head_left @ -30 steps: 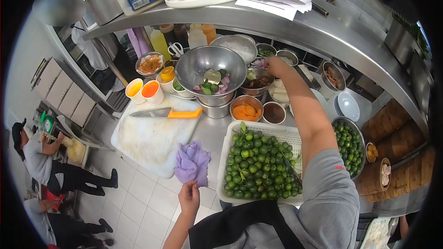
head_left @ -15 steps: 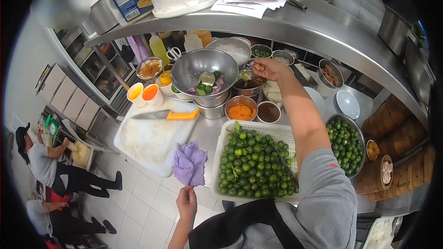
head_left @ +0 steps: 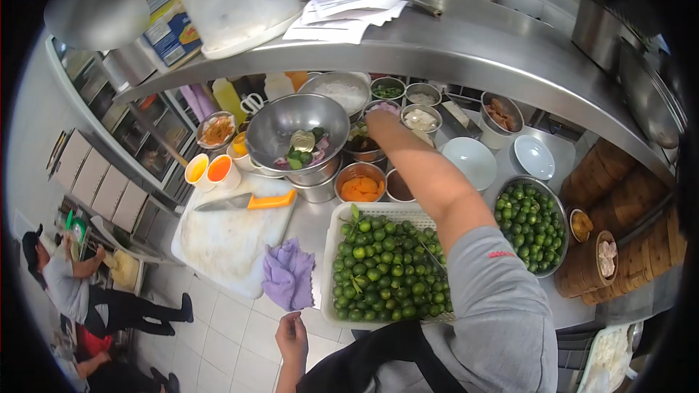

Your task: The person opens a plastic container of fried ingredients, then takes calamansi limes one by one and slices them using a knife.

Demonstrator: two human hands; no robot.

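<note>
My right hand (head_left: 378,125) reaches over the small bowls behind the mixing bowl, beside a bowl of dark pieces (head_left: 362,144) and one with pink slices (head_left: 382,107). Its fingers are hidden behind the back of the hand. To its left, a large steel mixing bowl (head_left: 273,113) holds green citrus, pink slices and a round, shiny item (head_left: 303,140). My left hand (head_left: 291,332) hangs at the counter's front edge with curled fingers and nothing visible in them. Just above it lies a crumpled purple cloth (head_left: 288,274).
A white basket of small green limes (head_left: 386,269) stands in front of me. Left are a cutting board (head_left: 226,240) and a knife with an orange handle (head_left: 271,201). More limes fill a steel bowl (head_left: 530,225) near bamboo steamers (head_left: 641,262). A steel shelf (head_left: 466,51) overhangs. Two people work at left.
My right hand, earlier raised with fingertips pinched on a small brownish piece, has moved left and down to the small bowls. The view has shifted, and my left hand sits slightly lower.
</note>
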